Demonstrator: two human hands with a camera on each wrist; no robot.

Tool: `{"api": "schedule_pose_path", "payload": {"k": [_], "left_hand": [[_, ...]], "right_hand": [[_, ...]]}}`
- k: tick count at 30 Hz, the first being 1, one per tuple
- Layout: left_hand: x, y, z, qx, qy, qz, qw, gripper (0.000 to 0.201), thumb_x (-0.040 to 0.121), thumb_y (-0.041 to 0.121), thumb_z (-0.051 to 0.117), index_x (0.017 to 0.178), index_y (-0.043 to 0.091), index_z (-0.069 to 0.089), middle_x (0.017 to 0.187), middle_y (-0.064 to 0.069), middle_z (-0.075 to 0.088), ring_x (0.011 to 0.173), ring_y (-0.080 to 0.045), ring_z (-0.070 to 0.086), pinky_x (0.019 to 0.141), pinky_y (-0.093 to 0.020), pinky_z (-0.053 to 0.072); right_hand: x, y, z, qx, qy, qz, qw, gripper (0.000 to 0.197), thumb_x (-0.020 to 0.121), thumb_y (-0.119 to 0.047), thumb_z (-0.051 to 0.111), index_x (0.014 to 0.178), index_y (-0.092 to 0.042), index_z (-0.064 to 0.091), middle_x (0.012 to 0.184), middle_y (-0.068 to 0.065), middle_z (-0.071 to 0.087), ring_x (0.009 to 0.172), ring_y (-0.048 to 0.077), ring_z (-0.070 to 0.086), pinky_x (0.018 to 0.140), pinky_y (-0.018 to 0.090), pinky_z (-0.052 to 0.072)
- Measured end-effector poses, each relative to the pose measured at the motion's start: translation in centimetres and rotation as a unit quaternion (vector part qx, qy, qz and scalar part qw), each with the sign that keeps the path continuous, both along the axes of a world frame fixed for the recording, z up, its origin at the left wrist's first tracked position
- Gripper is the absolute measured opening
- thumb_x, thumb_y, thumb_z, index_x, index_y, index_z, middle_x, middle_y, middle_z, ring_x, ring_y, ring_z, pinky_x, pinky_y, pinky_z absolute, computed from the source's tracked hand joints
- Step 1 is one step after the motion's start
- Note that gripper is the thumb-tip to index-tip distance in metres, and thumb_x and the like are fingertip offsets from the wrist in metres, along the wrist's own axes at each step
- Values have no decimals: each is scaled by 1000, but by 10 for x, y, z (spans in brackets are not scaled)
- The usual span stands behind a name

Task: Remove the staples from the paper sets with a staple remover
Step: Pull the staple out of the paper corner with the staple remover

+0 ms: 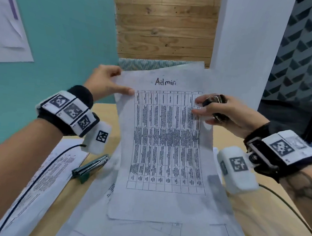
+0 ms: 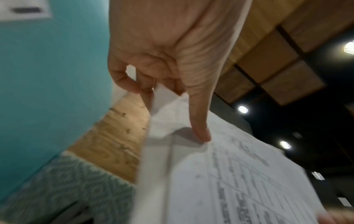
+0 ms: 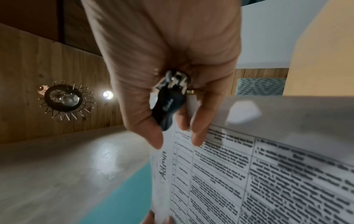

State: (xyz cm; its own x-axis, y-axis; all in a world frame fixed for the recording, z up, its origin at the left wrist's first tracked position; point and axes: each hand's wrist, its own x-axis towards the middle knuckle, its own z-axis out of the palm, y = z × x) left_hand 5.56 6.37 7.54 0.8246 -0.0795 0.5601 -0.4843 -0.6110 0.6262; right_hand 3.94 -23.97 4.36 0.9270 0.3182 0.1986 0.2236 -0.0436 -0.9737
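Note:
A stapled paper set (image 1: 165, 136) headed "Admin", printed with a table, is held up tilted over the table. My left hand (image 1: 117, 86) pinches its top left corner, thumb on the front and fingers behind; the left wrist view shows the thumb (image 2: 199, 121) pressed on the sheet (image 2: 220, 174). My right hand (image 1: 203, 111) grips a black staple remover (image 1: 215, 101) in its palm, and its fingertips also pinch the paper's right edge. In the right wrist view the staple remover (image 3: 170, 103) lies between thumb and fingers above the page (image 3: 268, 174). No staple is visible.
A dark green stapler (image 1: 90, 166) lies on the wooden table (image 1: 265, 225) at the left. More printed sheets (image 1: 44, 175) lie left of it, others (image 1: 163, 231) under the held set. A white pillar (image 1: 247, 50) stands behind. Cables trail from both wrists.

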Motion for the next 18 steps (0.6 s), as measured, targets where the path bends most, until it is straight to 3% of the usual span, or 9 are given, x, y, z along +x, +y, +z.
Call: {"api": "schedule_pose_path", "payload": {"k": [2,4,5,7,9,11,14,16,18], "left_hand": [[0,13,-16,-116,105,-73,985,51,54,32,85,97,16,61,76,11,70,72,-5,63,60,-12,42],[4,17,-34,-187,179,-128,957,81,30,51,90,101,23,63,86,12,73,75,-1,67,73,-23,48],[6,16,-39,-214,193,-155,945,86,24,54,90,100,23,65,89,11,73,77,-3,68,75,-27,52],[8,8,-39,-244,176,-194,934,76,26,53,90,93,21,72,92,7,74,81,-6,69,70,-26,57],[6,-4,-25,-268,108,-201,936,61,31,52,90,83,22,77,90,7,74,83,-7,69,68,-22,56],[-1,-12,-5,-284,28,-221,933,50,46,50,86,87,24,77,97,7,73,94,-9,67,81,-25,54],[-15,-16,14,-256,-51,-251,932,33,67,43,76,98,30,74,110,11,69,112,-10,59,103,-35,42],[-27,-13,8,-254,-48,-266,929,36,66,44,77,100,31,73,111,13,68,113,-8,58,105,-34,40],[-39,-9,-12,-249,-1,-303,920,45,61,47,80,102,32,72,109,14,69,109,-4,60,96,-26,46]], "right_hand": [[2,-4,2,22,-11,5,1000,33,58,-13,71,89,-19,62,96,5,62,91,16,65,58,16,48],[5,-5,5,39,-20,17,999,36,56,-14,73,89,-20,61,97,5,62,93,15,64,67,20,47],[6,-3,7,45,-26,22,998,36,56,-14,73,90,-19,61,98,5,62,96,14,64,69,21,47],[7,0,13,67,-50,28,996,32,61,-10,68,92,-17,61,97,4,65,97,13,65,71,21,49],[6,2,24,107,-96,19,989,33,64,1,67,93,-13,62,93,1,67,96,12,64,71,19,52],[1,1,37,148,-163,16,975,41,57,4,77,91,-15,65,92,-1,69,100,15,63,76,20,51],[-15,-6,47,149,-247,35,957,46,45,-22,84,89,-26,71,97,-6,69,101,19,57,80,24,46],[-25,-16,36,117,-260,38,958,52,40,-18,85,90,-28,72,99,-4,67,98,21,51,76,25,42],[-36,-25,13,53,-241,44,968,53,41,-12,78,90,-32,74,98,-4,67,93,21,51,69,21,44]]}}
